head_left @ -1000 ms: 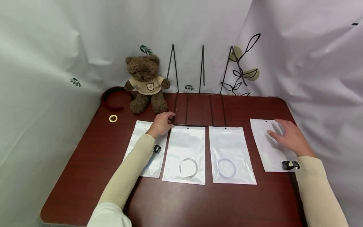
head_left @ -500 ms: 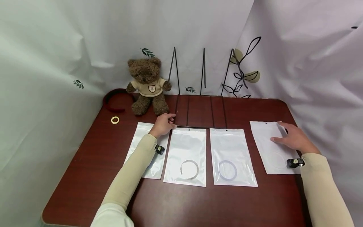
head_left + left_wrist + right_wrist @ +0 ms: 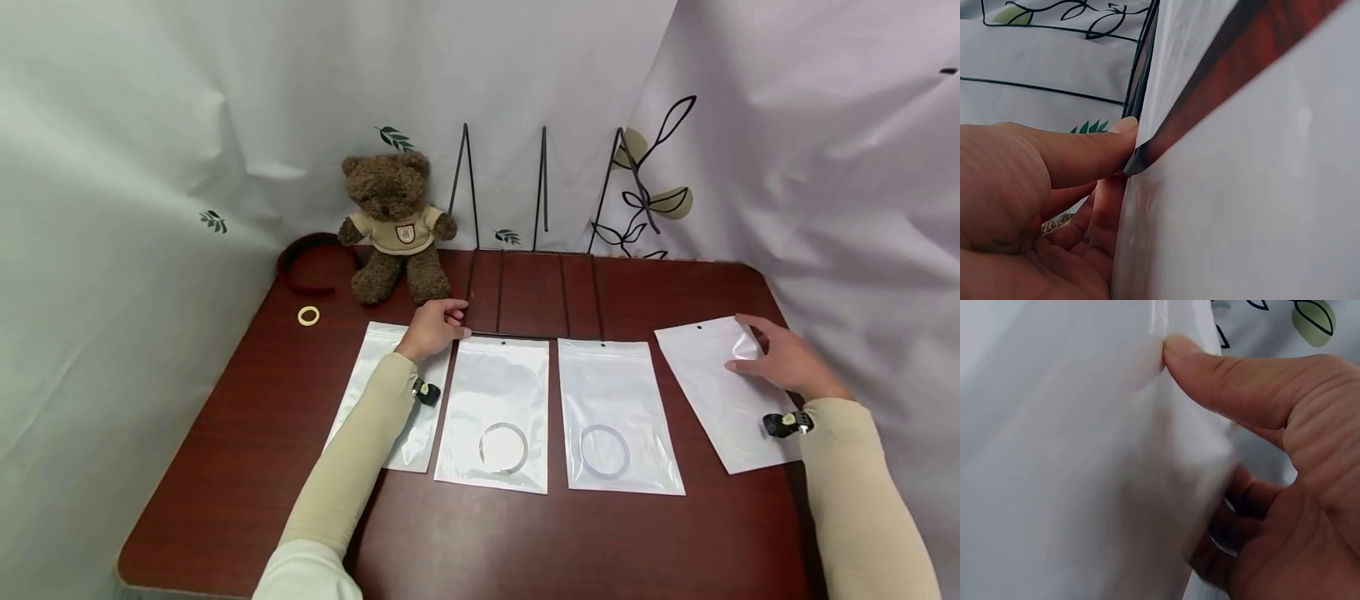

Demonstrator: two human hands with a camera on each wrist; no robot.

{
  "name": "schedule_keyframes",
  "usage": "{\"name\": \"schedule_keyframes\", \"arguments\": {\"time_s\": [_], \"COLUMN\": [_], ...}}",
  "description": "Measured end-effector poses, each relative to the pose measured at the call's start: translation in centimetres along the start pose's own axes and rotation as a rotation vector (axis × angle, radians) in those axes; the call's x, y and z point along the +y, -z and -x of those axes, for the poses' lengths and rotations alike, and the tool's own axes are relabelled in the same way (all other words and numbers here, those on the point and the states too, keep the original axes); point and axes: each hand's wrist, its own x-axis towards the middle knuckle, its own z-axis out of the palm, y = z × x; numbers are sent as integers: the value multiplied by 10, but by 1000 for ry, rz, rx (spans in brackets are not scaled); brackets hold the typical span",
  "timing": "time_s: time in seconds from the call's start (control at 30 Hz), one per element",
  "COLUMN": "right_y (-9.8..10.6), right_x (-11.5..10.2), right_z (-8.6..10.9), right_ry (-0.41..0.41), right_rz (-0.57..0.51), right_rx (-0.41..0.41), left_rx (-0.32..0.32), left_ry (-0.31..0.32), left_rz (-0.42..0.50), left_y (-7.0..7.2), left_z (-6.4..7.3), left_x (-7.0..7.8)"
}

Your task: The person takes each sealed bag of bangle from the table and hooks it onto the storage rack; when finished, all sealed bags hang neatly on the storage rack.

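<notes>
On the right, a white zip pouch [image 3: 716, 392] lies askew, its upper right edge lifted and creased. My right hand [image 3: 787, 358] pinches that edge, thumb on the front and fingers behind, as the right wrist view shows. My left hand [image 3: 433, 327] pinches the front left corner of a black wire rack [image 3: 517, 335] with thumb and fingers. The left forearm crosses a silvery pouch [image 3: 411, 433]. Between the hands lie two more pouches: one has a silvery ring [image 3: 503, 425] showing through its front, the other a pale lilac ring [image 3: 604, 428].
A brown teddy bear [image 3: 390, 208] in a beige shirt sits at the back left. Beside it are a dark red headband [image 3: 288, 271] and a small cream ring [image 3: 308, 316]. Patterned white cloth [image 3: 300, 100] hangs behind the dark red table [image 3: 225, 467].
The right pouch has turned, its lower end swinging rightward, and its upper edge is now lifted in my right hand, which has shifted slightly right. My left hand stays at the rack's corner.
</notes>
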Motion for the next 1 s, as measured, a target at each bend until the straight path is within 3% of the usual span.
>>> {"name": "schedule_keyframes", "arguments": {"time_s": [0.1,0.27,0.4,0.63,0.8,1.0], "right_y": [1,6,17,40,48,55], "right_x": [1,-4,-16,-45,-69,-95], "right_z": [3,12,19,31,37,42], "right_ry": [5,80,125,135,142,207], "right_rz": [-36,-132,-181,-232,-390,-548], "right_rx": [31,112,159,298,361,424], "left_rx": [-6,-14,-3,-24,-34,-37], "left_ry": [6,0,-9,12,13,19], "left_rz": [10,7,14,35,39,44], "left_y": [-1,-2,0,2,2,2], "left_z": [0,0,0,0,-1,-2], "left_x": [1,3,3,2,2,1]}}
